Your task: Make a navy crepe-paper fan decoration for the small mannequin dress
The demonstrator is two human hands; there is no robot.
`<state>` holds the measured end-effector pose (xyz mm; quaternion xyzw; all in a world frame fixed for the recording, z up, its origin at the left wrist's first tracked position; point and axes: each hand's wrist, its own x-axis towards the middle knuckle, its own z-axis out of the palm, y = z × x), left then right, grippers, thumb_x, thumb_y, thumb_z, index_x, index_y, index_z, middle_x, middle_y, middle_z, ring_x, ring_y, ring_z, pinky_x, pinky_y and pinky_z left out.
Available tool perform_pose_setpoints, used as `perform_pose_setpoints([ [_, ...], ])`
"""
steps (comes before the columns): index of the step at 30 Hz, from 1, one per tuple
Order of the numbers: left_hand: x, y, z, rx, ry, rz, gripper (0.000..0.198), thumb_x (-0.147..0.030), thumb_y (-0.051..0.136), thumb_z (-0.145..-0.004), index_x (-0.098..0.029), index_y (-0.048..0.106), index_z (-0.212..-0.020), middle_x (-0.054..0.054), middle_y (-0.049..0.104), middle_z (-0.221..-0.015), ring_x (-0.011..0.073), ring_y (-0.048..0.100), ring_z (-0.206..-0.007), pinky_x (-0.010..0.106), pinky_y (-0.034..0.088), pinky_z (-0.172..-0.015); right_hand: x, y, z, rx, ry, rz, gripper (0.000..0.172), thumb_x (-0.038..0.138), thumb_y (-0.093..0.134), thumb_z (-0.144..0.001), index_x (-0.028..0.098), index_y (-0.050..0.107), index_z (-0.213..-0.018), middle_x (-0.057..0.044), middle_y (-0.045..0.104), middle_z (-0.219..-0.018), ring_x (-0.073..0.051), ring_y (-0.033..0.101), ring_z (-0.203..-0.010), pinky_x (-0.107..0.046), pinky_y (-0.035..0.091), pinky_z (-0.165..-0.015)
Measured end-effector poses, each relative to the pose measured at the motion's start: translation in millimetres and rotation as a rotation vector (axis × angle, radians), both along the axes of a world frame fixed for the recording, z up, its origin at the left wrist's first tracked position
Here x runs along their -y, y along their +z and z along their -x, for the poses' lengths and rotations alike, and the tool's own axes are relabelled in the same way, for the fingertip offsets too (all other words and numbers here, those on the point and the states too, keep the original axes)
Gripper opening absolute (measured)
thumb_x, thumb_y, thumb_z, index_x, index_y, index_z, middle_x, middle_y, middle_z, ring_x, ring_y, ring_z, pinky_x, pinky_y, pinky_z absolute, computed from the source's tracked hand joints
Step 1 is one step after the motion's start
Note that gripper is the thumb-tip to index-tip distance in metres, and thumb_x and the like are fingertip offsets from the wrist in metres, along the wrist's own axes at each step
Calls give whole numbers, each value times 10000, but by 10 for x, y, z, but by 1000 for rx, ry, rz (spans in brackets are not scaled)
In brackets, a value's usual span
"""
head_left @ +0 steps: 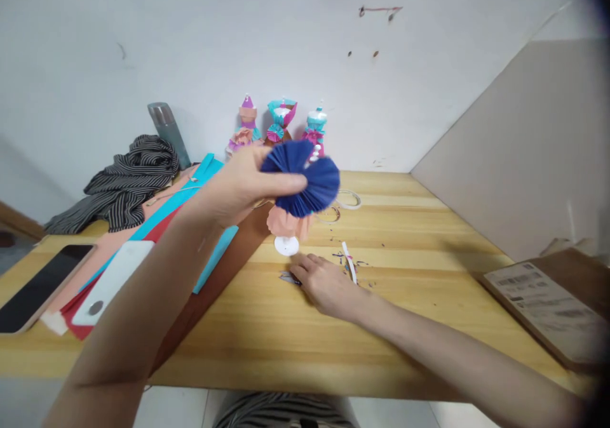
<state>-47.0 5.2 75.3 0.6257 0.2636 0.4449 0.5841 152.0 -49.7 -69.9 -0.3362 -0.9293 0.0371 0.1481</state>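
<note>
My left hand is raised over the table, its thumb pressed on a dark blue pleated paper fan spread nearly into a round. Partly hidden behind the fan is a peach crinkled paper piece, with a white disc just below it. White beads show at the fan's gap. Low on the tabletop, my right hand has its fingers curled down over a small dark grey piece. What that piece is remains hidden under the fingers.
Several crepe paper dolls stand against the wall. Left lie coloured paper sheets, a white phone-like object, a black-screened phone, striped cloth and a bottle. Tape rings, a white strip and a cardboard box are rightward.
</note>
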Motion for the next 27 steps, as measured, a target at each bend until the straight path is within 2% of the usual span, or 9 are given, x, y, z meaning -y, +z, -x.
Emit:
perform_pose_setpoints([
  [4,199,-227,-73,-154,-257,232,291,-303,847,-617,-107,751,-809,95,745,-779,232,709,-792,340,574,-757,103,55,-90,101,-43,132,375,-6,463,-698,189,582,-996,-129,671,-1003,-256,643,-780,-362,522,-688],
  [6,299,-359,-52,-179,-255,280,296,-318,858,-605,-118,759,-800,108,754,-789,248,713,-856,332,564,-789,114,120,-216,72,-22,240,388,-4,459,-681,184,564,-1004,-118,676,-1005,-241,644,-794,-342,520,-699],
  [8,372,-489,-12,-197,-219,329,298,-329,861,-605,-120,765,-793,115,758,-778,250,719,-838,327,563,-770,112,214,-396,63,-18,316,312,5,450,-680,189,548,-911,-70,671,-835,-208,627,-703,-309,507,-647],
  [10,411,-607,19,-223,-230,401,307,-336,853,-618,-104,768,-800,122,759,-762,230,718,-729,324,566,-700,128,356,-600,35,-93,371,204,36,411,-780,200,517,-840,-29,621,-703,-177,587,-615,-282,475,-588],
  [14,427,-770,-9,-209,-346,485,285,-315,819,-660,-90,771,-827,121,767,-758,179,685,-583,287,548,-582,268,747,-902,-135,-174,300,121,153,402,-929,214,493,-877,7,578,-681,-139,529,-549,-243,425,-530],
  [16,436,-791,-60,-187,-369,493,265,-301,804,-668,-90,772,-825,117,769,-757,169,680,-574,264,538,-555,350,915,-951,-182,-134,197,106,194,423,-955,212,528,-962,2,589,-714,-142,541,-566,-243,429,-537],
  [19,469,-750,-136,-202,-360,498,251,-287,790,-665,-80,771,-805,120,768,-761,162,678,-584,244,533,-548,402,1057,-944,-173,-39,132,226,211,421,-975,203,572,-1143,-37,645,-825,-168,611,-668,-264,477,-609],
  [23,515,-679,-194,-267,-356,489,224,-267,783,-675,-73,766,-786,123,768,-769,160,680,-594,245,542,-563,367,1090,-908,-101,27,157,338,218,421,-999,176,575,-1297,-97,678,-950,-190,654,-805,-277,516,-674],
  [27,540,-672,-220,-287,-388,485,189,-237,762,-709,-86,769,-821,122,777,-813,156,687,-597,246,551,-559,363,1069,-880,-116,72,170,345,257,475,-996,174,611,-1303,-82,661,-857,-150,615,-672,-251,488,-585],
])
